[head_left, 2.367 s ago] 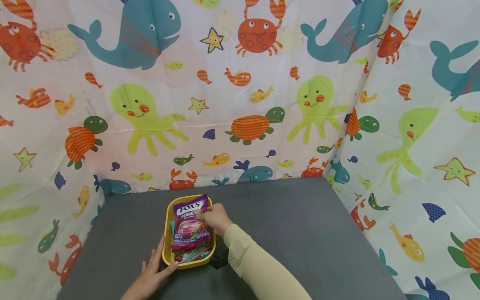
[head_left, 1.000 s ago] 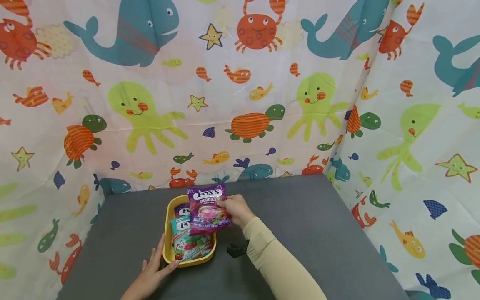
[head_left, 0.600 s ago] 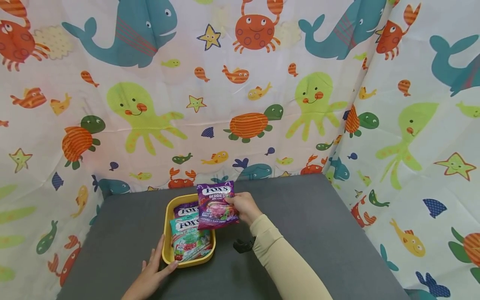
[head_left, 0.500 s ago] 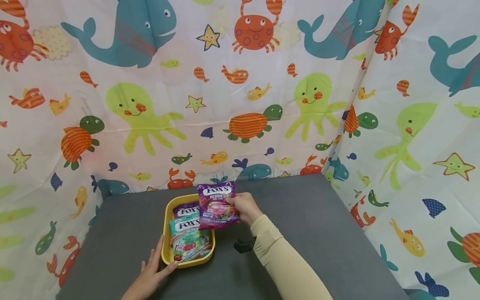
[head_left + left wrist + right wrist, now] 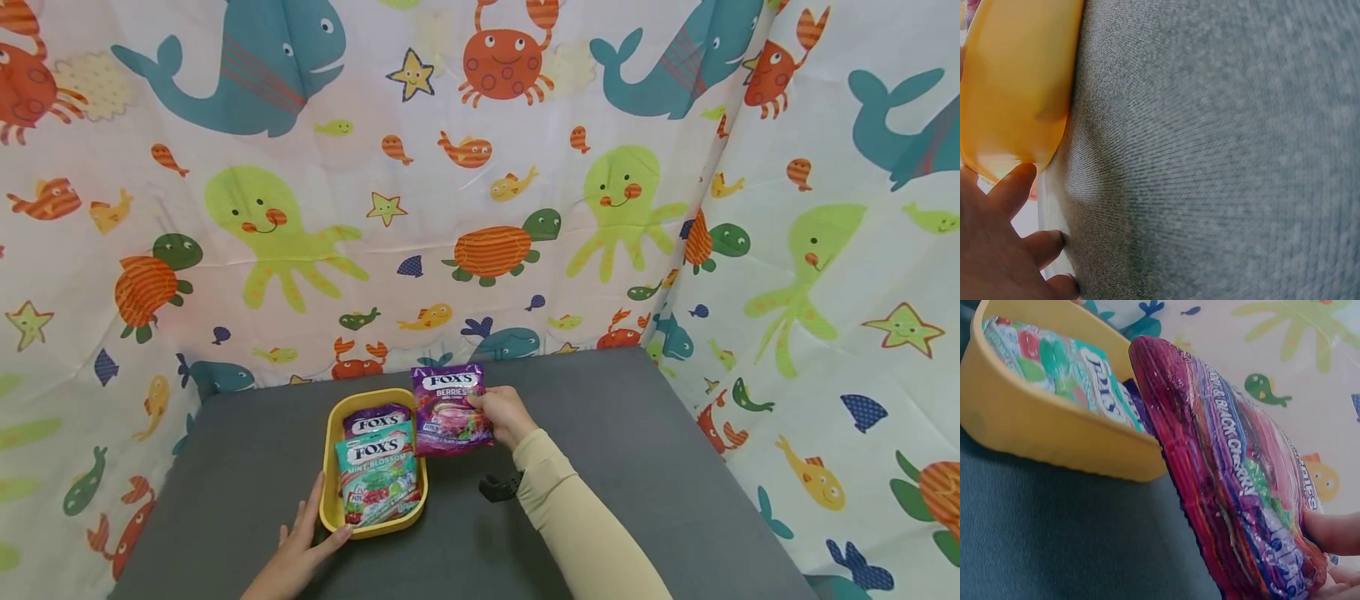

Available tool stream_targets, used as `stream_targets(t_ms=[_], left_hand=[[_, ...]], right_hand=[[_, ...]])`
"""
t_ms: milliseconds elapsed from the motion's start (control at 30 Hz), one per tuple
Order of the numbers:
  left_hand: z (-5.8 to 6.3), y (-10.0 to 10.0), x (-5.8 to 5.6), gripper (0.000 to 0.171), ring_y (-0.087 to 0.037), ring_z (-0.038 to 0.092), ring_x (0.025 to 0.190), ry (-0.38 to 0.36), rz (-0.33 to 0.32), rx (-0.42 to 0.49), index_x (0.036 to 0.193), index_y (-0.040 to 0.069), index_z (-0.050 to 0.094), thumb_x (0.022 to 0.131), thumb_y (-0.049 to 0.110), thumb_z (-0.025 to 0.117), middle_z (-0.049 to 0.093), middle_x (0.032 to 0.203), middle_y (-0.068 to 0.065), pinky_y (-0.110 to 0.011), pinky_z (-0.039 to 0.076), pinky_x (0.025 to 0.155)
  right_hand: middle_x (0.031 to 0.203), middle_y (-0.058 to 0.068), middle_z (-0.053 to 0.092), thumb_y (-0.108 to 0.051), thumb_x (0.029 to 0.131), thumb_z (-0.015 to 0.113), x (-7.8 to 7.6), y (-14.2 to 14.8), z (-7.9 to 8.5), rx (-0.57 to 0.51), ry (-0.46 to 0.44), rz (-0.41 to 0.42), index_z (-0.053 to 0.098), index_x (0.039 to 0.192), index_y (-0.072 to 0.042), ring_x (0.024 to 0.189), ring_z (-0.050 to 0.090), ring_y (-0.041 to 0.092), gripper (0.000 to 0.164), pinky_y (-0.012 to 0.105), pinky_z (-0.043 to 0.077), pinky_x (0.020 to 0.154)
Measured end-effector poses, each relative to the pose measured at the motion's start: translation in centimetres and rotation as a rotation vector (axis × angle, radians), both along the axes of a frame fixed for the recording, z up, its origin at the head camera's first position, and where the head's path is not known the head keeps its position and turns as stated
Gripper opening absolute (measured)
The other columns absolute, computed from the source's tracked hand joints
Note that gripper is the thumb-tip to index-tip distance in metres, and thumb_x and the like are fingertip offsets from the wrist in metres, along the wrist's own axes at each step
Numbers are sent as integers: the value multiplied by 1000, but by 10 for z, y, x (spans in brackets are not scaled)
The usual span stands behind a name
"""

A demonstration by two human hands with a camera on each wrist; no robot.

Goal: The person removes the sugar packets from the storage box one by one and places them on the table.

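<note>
My right hand (image 5: 504, 414) pinches a purple bag of Fox's Berries candy (image 5: 451, 410) by its right edge. The bag is upright, above the table, just right of a yellow plastic container (image 5: 327, 467). My left hand (image 5: 298, 547) touches the container's near left corner, fingers fairly straight along its side and the thumb at its front. Inside the container a teal Fox's Mint Blossom bag (image 5: 377, 471) lies over another purple Fox's bag (image 5: 377, 419), which is partly hidden. In the right wrist view the held candy bag (image 5: 1229, 469) looms close, with my thumb (image 5: 1333, 532) pressed on it.
A dark grey cloth-like surface (image 5: 600, 467) spreads beneath everything. White curtains (image 5: 465, 208) printed with sea animals rise behind it and at both sides. A black strap-like piece (image 5: 500, 487) sits by my right wrist.
My right hand has lifted the purple candy bag out of the yellow container and moved it right, uncovering the teal bag and second purple bag. My left hand has stayed at the container's corner.
</note>
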State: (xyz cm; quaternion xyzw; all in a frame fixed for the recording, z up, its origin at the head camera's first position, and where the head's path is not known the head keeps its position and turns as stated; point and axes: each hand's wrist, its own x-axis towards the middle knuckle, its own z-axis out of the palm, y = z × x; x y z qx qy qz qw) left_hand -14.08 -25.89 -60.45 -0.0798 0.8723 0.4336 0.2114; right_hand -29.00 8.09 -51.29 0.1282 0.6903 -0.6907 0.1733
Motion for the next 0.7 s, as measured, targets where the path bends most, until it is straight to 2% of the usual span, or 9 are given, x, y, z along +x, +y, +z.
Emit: stream_targets(t_ms=[700], left_hand=[[0, -1, 1, 109, -56, -18, 148, -7, 12, -11, 160, 33, -20, 91, 69, 57, -5, 167, -26, -77, -24, 103]], right_hand=[[97, 14, 69, -15, 102, 61, -8, 24, -29, 85, 1, -38, 64, 124, 8, 79, 65, 19, 33, 33, 58, 68]])
